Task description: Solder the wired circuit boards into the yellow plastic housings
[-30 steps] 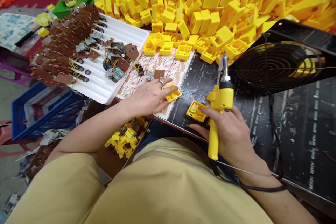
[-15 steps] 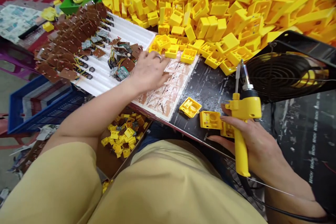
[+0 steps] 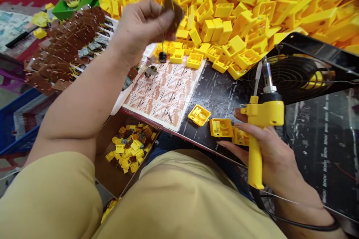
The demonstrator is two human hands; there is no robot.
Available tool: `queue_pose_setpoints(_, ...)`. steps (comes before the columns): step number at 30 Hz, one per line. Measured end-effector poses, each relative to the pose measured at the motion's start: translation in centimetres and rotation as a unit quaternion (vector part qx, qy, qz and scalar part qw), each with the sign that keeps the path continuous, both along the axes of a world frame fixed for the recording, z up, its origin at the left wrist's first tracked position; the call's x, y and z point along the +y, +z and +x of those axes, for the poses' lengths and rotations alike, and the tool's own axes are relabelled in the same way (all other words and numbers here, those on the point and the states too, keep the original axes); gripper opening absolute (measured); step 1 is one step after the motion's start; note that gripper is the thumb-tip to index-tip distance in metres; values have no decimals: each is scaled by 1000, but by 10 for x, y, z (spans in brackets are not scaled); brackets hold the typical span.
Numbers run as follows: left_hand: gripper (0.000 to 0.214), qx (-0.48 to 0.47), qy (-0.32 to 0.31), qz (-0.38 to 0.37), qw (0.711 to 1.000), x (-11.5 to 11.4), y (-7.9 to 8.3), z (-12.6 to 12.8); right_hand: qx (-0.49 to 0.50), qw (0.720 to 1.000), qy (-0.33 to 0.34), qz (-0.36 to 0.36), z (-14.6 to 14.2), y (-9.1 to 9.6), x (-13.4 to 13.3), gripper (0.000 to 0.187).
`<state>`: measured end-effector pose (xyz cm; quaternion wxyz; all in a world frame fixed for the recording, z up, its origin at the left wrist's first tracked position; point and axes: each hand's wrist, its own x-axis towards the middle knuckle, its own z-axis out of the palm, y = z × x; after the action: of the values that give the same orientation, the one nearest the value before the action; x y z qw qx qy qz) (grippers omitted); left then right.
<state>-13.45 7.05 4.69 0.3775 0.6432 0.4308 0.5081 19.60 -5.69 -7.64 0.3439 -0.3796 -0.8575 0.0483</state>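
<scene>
My left hand [image 3: 146,26] is raised above the bench and pinches a brown circuit board [image 3: 173,13] between thumb and fingers. Thin wires run down from the board to a small black round part [image 3: 162,57]; another round part [image 3: 150,71] hangs nearby, blurred. My right hand [image 3: 269,145] holds a yellow soldering gun [image 3: 255,149], its metal tip pointing away from me. Fingers of that hand also touch a yellow casing [image 3: 240,135]. Beside it, two more open yellow casings, one square-on [image 3: 221,127] and one turned [image 3: 199,115], lie on the black bench top.
A large heap of yellow casings [image 3: 224,7] fills the back. Brown boards [image 3: 56,48] lie stacked at the left. On the right stands a black fan [image 3: 283,71]. Below the bench edge, a cardboard box [image 3: 112,175] contains yellow pieces. A cable trails from the soldering gun.
My left hand has lifted up from beside the white foam tray and now carries a circuit board with dangling parts. The right hand stays nearly in place with the soldering gun.
</scene>
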Motion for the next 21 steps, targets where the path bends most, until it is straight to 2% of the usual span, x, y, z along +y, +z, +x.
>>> queue_pose_setpoints(2, 31, -39, 3, 64, 997, 2, 3, 3, 0, 1000, -1, 8, -9, 4, 0, 51)
queue_pose_setpoints(4, 29, -10, -20, 87, 996, 2, 0, 8, -10, 1000, -4, 24, -21, 9, 2, 49)
queue_pose_setpoints(7, 31, 117, -68, -13, 991, -5, -14, 15, -35, 998, -6, 45, -41, 13, 7, 44)
queue_pose_setpoints(9, 38, 155, -72, -51, 984, -10, -20, 18, -49, 997, -6, 52, -55, 13, 11, 42)
queue_pose_setpoints(11, 44, 159, -58, -30, 985, -12, -15, 16, -59, 997, -5, 52, -65, 13, 13, 38)
queue_pose_setpoints(15, 55, 257, -83, -20, 963, -5, 15, 4, -61, 997, 3, 50, -71, 14, 14, 28)
queue_pose_setpoints(17, 56, 335, -190, -60, 921, -3, 21, 4, -55, 997, 6, 48, -67, 16, 11, 29)
queue_pose_setpoints(18, 53, 377, -266, -90, 883, -3, 19, 7, -53, 998, 10, 45, -64, 17, 10, 30)
queue_pose_setpoints(19, 48, 421, -341, -119, 832, -6, 13, 13, -53, 997, 20, 42, -61, 17, 9, 30)
queue_pose_setpoints(20, 42, 465, -395, -139, 780, -11, 4, 20, -55, 997, 32, 39, -59, 17, 8, 29)
queue_pose_setpoints(21, 35, 506, -411, -146, 745, -19, -5, 28, -59, 997, 46, 37, -57, 16, 7, 28)
